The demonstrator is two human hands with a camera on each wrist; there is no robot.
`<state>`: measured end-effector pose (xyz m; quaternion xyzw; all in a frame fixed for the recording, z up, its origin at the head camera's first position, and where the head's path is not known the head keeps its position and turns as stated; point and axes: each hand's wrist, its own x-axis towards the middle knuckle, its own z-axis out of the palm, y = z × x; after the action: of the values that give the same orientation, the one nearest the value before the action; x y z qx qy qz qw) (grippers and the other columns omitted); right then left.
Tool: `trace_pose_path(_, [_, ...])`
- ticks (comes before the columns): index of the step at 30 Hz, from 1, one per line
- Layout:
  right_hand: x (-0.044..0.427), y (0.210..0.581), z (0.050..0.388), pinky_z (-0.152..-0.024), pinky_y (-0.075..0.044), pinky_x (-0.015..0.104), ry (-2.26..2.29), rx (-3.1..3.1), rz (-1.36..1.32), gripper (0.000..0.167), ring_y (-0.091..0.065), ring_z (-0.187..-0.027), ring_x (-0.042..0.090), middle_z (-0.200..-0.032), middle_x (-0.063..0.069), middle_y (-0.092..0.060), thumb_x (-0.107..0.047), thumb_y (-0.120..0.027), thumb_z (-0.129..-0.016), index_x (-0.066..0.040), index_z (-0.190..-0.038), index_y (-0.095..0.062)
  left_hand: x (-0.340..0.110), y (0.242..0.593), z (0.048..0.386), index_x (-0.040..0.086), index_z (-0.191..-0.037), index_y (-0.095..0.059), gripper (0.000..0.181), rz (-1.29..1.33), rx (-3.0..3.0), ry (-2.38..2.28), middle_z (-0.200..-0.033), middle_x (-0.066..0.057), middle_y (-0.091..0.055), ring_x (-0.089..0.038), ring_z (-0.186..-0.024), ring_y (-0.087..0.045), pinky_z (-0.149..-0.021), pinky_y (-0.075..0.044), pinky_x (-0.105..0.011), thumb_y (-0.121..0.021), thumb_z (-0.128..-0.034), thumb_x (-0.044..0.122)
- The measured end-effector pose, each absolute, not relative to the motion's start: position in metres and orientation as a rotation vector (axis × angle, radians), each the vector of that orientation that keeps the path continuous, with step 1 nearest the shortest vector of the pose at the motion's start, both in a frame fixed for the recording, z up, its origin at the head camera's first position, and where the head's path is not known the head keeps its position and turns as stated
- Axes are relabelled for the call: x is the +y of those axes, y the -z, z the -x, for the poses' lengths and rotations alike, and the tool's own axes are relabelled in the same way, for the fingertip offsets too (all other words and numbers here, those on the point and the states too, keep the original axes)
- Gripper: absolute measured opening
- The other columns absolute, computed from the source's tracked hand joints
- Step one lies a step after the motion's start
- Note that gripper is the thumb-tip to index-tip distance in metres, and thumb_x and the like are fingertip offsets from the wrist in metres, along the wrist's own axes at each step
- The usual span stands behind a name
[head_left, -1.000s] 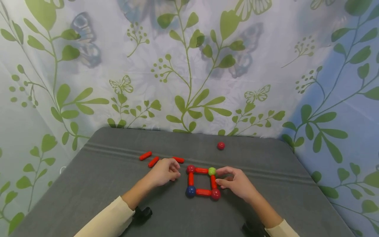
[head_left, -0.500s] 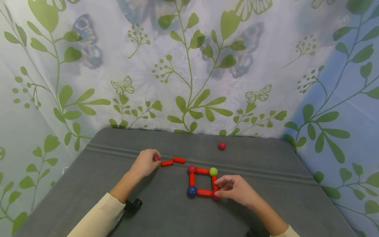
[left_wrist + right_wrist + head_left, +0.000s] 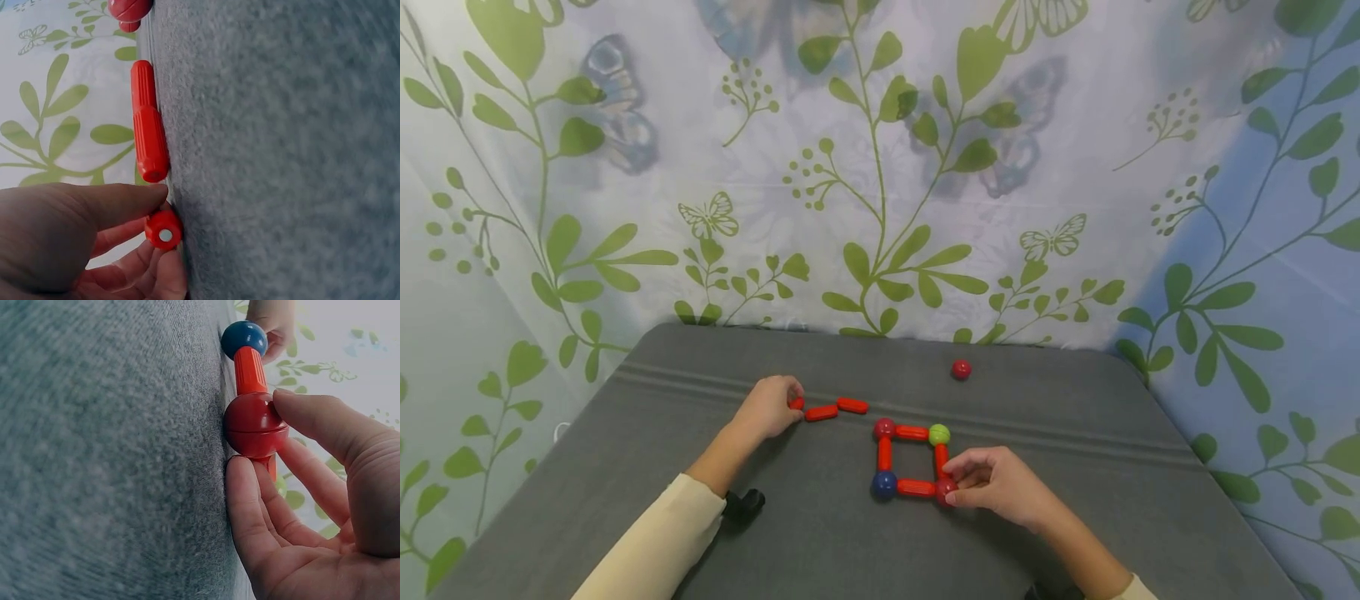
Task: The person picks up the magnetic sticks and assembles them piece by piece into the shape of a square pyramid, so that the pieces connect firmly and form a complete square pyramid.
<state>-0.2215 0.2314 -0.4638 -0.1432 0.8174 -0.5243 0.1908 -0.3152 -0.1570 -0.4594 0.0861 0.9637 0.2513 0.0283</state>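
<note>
A square of red magnetic rods (image 3: 916,488) and balls lies flat, its corners a blue ball (image 3: 884,484), a green ball (image 3: 939,434), a dark red ball (image 3: 884,428) and a near-right red ball (image 3: 255,425). My right hand (image 3: 1003,486) holds that near-right ball, thumb against it and fingers round its other side. Left of the square, my left hand (image 3: 767,407) pinches a loose red rod (image 3: 164,230) between thumb and fingers; its silvery end shows in the left wrist view. Two more loose red rods (image 3: 822,412) lie just right of that hand.
A single red ball (image 3: 961,369) sits towards the back of the grey cloth-covered table (image 3: 850,542). Behind the table's far edge hangs a curtain (image 3: 880,167) printed with leaves and butterflies. Black wrist mounts (image 3: 744,507) sit under the forearms.
My left hand has moved left and taken hold of a rod; another loose rod now lies farther right and flatter. My right hand has slid from near the green ball to the near-right red ball.
</note>
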Motion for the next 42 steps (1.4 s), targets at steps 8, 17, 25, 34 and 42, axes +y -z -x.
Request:
trace_pose_path(8, [0.228, 0.462, 0.218, -0.069, -0.058, 0.026, 1.487, 2.301, 0.421, 0.039, -0.069, -0.083, 0.019, -0.097, 0.014, -0.074, -0.016, -0.088, -0.081, 0.000, -0.114, -0.073, -0.165, 0.463, 0.316, 0.006, -0.114, -0.071, 0.029, -0.209, 2.938, -0.837, -0.091, -0.006, -0.065, -0.018, -0.075, -0.058, -0.067, -0.050, -0.034, -0.080, -0.0881, 0.015])
trace_pose_path(17, [0.226, 0.460, 0.217, -0.069, -0.059, 0.026, 1.464, 2.333, 0.398, 0.035, -0.069, -0.082, 0.019, -0.096, 0.013, -0.076, -0.015, -0.087, -0.082, -0.001, -0.112, -0.075, -0.161, 0.462, 0.308, 0.006, -0.115, -0.072, 0.026, -0.234, 2.956, -0.971, -0.096, -0.007, -0.069, -0.019, -0.082, -0.062, -0.075, -0.054, -0.038, -0.077, -0.0907, 0.013])
trace_pose_path(25, [0.228, 0.462, 0.219, -0.069, -0.059, 0.027, 1.460, 2.320, 0.410, 0.034, -0.070, -0.084, 0.020, -0.098, 0.013, -0.076, -0.016, -0.086, -0.083, -0.002, -0.111, -0.076, -0.148, 0.463, 0.296, 0.006, -0.113, -0.071, 0.024, -0.236, 2.887, -1.289, -0.099, -0.006, -0.072, -0.016, -0.084, -0.065, -0.073, -0.056, -0.033, -0.077, -0.0912, 0.013])
trace_pose_path(34, [0.230, 0.463, 0.222, -0.070, -0.059, 0.027, 1.442, 2.332, 0.399, 0.033, -0.070, -0.085, 0.020, -0.099, 0.012, -0.077, -0.017, -0.088, -0.081, -0.003, -0.110, -0.076, -0.120, 0.458, 0.277, 0.010, -0.110, -0.070, 0.022, -0.397, 2.675, -1.577, -0.098, -0.002, -0.072, -0.015, -0.087, -0.068, -0.072, -0.057, -0.027, -0.078, -0.0901, 0.009])
trace_pose_path(42, [0.229, 0.463, 0.222, -0.070, -0.059, 0.027, 1.430, 2.347, 0.401, 0.033, -0.070, -0.085, 0.021, -0.099, 0.011, -0.077, -0.016, -0.088, -0.081, -0.004, -0.109, -0.077, -0.101, 0.460, 0.265, 0.014, -0.111, -0.070, 0.023, -0.505, 2.549, -1.623, -0.100, -0.002, -0.072, -0.014, -0.087, -0.067, -0.073, -0.056, -0.027, -0.079, -0.0901, 0.013])
